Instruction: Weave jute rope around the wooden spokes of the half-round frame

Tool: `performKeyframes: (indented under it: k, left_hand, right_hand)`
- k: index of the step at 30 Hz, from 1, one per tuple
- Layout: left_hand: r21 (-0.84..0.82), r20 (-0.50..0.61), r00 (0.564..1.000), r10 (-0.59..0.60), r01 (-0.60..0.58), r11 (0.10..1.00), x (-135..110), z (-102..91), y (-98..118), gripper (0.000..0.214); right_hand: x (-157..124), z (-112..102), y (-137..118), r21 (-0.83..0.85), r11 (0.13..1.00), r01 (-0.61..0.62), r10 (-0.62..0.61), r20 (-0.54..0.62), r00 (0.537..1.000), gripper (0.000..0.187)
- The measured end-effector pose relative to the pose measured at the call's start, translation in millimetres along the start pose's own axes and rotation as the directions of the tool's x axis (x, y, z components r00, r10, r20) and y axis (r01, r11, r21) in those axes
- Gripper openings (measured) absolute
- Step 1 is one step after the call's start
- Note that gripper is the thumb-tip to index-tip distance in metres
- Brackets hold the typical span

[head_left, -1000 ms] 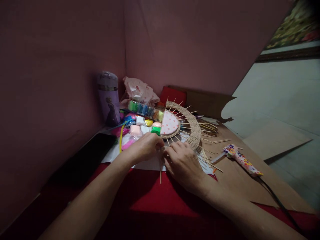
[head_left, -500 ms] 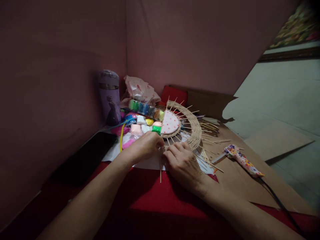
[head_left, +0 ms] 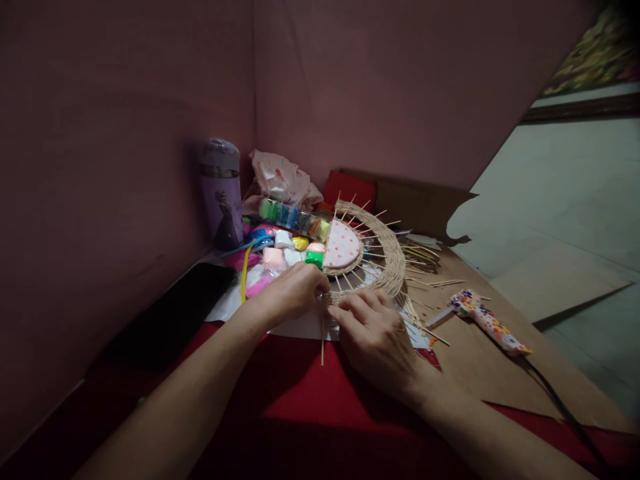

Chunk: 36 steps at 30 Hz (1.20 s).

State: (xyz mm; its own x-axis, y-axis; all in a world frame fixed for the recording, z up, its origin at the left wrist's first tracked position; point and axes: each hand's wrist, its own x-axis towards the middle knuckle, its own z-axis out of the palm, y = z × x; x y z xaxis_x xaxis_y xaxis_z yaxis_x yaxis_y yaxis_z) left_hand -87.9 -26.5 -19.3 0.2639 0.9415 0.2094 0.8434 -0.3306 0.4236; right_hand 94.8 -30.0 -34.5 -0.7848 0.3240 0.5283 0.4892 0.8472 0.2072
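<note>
A half-round piece woven from twine (head_left: 391,257) over thin wooden sticks lies between my hands. At its centre is a half-disc of pink spotted cloth (head_left: 343,245), with the sticks fanning outward from it. My left hand (head_left: 297,290) pinches the near left end of the woven band, by a stick (head_left: 323,340) that points toward me. Just to the right, my right hand (head_left: 377,333) has its bent fingers on the near part of the same band. The fingertips partly hide the weave, and any loose twine in them is too small to make out.
Bagged coloured clay (head_left: 273,259) lies behind my left hand, near a purple bottle (head_left: 220,193) and a dark flat object (head_left: 170,313). A cloth-wrapped glue gun (head_left: 487,321) with a cord rests on cardboard (head_left: 475,373) at right. Pink walls stand close behind and left.
My right hand has drawn slightly right and toward me, its fingers shifting on the band. The left hand keeps its pinch in nearly the same place.
</note>
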Motion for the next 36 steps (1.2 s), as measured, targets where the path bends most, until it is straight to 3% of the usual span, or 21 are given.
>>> performKeyframes:
  k: [16, 22, 28, 33, 36]
  left_hand:
    - [0.009, -0.006, 1.0, 0.023, -0.023, 1.0, -0.9, -2.8, 2.3, 0.03]
    - [0.011, -0.016, 0.999, 0.041, -0.041, 0.999, -0.6, -0.7, 0.3, 0.025]
    - [0.026, -0.006, 0.999, 0.035, -0.035, 0.999, 0.3, -0.8, -0.2, 0.023]
    - [0.007, -0.006, 1.0, 0.02, -0.02, 1.0, 0.6, -0.9, -0.6, 0.022]
    - [0.006, -0.009, 1.0, 0.021, -0.021, 1.0, 0.7, -0.2, -2.1, 0.022]
  right_hand:
    - [-1.4, 3.1, -3.2, 0.052, 0.999, -0.007, 0.005, 0.031, 1.0, 0.018]
    - [-1.5, 0.1, -1.7, 0.156, 0.984, -0.084, 0.082, 0.017, 0.996, 0.019]
    - [-0.9, 1.6, -1.2, 0.14, 0.984, -0.111, 0.103, 0.066, 0.992, 0.018]
    - [-2.4, 2.7, -0.5, 0.189, 0.967, -0.172, 0.171, 0.023, 0.985, 0.022]
    - [-1.8, 4.0, -0.2, 0.17, 0.971, -0.165, 0.154, 0.077, 0.985, 0.021]
